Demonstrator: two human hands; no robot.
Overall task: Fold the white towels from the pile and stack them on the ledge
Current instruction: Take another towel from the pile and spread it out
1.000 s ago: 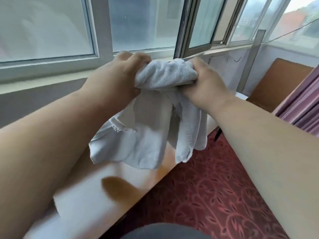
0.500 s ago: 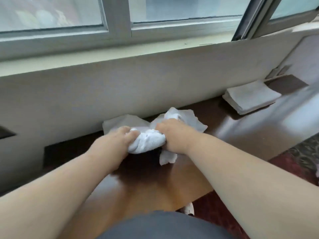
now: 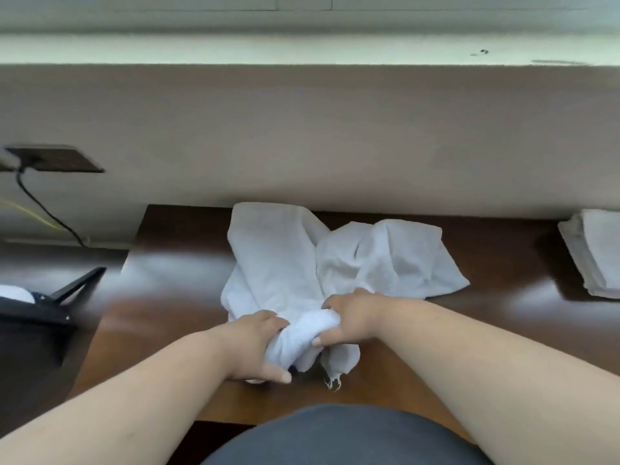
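Note:
A crumpled white towel lies spread on the dark wooden ledge, its far end against the wall. Its near edge is bunched into a roll between my hands. My left hand grips the left end of that bunch, thumb resting on the wood. My right hand grips the right end, fingers curled over the cloth. A loose frayed corner hangs toward me below the bunch. At the right edge of the ledge sits a stack of folded white towels, partly cut off by the frame.
A beige wall rises behind the ledge up to a pale window sill. At the left, a dark wall plate has a black cable hanging down. A black object with something white in it stands at the far left.
The towel was held up in front of the window, then brought down onto the ledge. It now lies spread out further, and my view has tilted down onto it.

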